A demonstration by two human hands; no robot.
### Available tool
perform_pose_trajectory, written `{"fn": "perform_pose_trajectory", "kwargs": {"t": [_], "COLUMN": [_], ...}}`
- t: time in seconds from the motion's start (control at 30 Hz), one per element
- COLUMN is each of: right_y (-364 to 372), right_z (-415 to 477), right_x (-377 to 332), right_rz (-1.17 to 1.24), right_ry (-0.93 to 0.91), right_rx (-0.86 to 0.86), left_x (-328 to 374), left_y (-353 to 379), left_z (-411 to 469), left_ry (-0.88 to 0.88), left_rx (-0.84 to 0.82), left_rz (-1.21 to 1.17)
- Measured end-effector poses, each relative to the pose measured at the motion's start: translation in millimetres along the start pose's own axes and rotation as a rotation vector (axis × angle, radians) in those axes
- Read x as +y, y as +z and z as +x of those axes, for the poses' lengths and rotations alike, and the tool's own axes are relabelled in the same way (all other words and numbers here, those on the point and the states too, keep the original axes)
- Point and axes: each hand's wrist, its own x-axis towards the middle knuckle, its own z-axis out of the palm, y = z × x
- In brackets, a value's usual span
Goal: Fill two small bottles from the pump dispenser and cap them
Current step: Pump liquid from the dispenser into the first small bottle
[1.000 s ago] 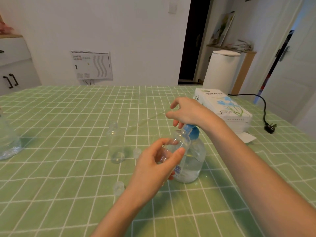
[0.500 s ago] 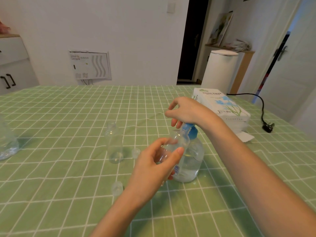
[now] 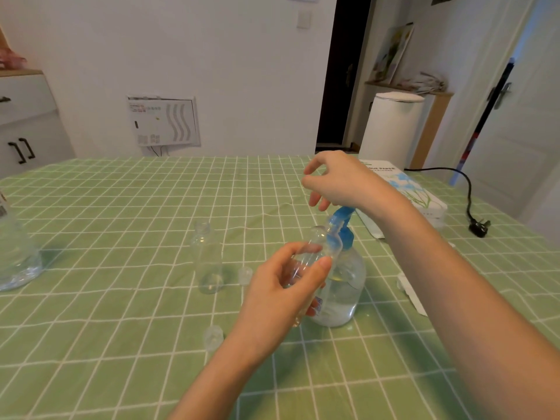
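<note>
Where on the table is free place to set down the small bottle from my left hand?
Free: the wide cloth between the large bottle at the left edge and the standing small bottle, also the far cloth behind that bottle. Crowded: around the pump dispenser, with the far cap and near cap.

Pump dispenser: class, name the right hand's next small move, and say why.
Probably press the right hand down on the blue pump head: the left hand holds a small bottle tilted, its mouth at the nozzle, and the pump head stands raised under the right hand.
</note>
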Motion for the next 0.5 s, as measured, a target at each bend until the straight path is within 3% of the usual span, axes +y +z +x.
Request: {"fn": "perform_pose_trajectory", "kwargs": {"t": [0.5], "right_y": [11], "right_z": [-3], "right_x": [4], "right_rz": [-0.002], "right_ry": [0.142], "right_rx": [-0.199], "left_x": [1], "left_y": [2], "left_z": [-1], "left_ry": [-0.016], "left_rx": [-0.001], "left_rz": [-0.022]}}
